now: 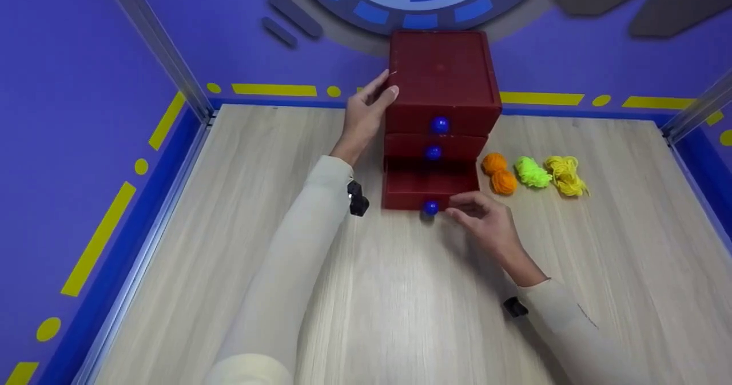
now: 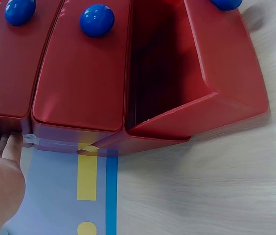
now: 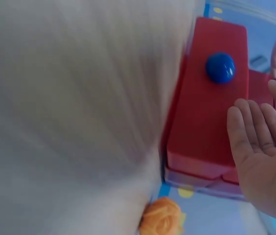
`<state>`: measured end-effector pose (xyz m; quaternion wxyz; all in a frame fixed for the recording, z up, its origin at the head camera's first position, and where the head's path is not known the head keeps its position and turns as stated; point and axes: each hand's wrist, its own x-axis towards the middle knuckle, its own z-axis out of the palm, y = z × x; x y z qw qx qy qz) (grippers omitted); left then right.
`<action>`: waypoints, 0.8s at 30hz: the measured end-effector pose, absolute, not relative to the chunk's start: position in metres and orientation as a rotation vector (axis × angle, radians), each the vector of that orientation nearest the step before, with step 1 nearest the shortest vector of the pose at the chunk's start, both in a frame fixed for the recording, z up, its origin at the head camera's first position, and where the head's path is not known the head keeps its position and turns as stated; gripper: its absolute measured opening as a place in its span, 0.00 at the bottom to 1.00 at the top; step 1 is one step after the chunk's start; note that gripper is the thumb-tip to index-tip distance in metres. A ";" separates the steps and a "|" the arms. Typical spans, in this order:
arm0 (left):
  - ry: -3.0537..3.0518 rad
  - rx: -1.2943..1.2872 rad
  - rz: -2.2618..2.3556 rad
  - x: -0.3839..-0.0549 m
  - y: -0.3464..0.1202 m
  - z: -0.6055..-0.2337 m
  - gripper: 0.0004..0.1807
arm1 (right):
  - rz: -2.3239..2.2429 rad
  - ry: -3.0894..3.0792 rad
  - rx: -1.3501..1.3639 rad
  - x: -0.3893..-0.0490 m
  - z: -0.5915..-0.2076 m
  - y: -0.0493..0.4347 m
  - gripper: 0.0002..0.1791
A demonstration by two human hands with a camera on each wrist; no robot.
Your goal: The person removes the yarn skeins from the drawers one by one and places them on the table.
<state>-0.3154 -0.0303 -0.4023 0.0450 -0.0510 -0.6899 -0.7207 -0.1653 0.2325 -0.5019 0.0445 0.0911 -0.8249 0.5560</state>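
A dark red drawer cabinet [image 1: 443, 70] with three blue-knobbed drawers stands against the back wall. Its bottom drawer [image 1: 414, 201] is pulled out, and part of the inside shows. My left hand [image 1: 366, 113] rests against the upper left side of the cabinet; in the left wrist view its straight fingers [image 2: 11, 147] touch that side. My right hand [image 1: 489, 225] is at the right front corner of the bottom drawer, beside the blue knob [image 1: 430, 207]. From the right wrist view, its fingers [image 3: 255, 127] are extended by the red drawer fronts, with nothing held; contact is unclear.
Right of the cabinet lie two orange yarn balls [image 1: 499, 173], a green yarn bundle [image 1: 533, 172] and a yellow yarn bundle [image 1: 565, 176]. Blue patterned walls [image 1: 189, 42] enclose the pale wood table [image 1: 389, 316] at the back and sides.
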 end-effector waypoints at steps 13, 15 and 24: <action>-2.129 -0.170 -2.189 -0.314 -0.030 -0.402 0.29 | 1.692 -2.598 0.207 -0.166 -0.511 0.224 0.16; -2.129 -0.169 -2.192 -0.314 -0.030 -0.402 0.29 | 1.686 -2.619 0.190 -0.167 -0.512 0.223 0.15; -2.115 -0.152 -2.199 -0.314 -0.030 -0.401 0.29 | 1.628 -2.658 0.147 -0.170 -0.513 0.216 0.13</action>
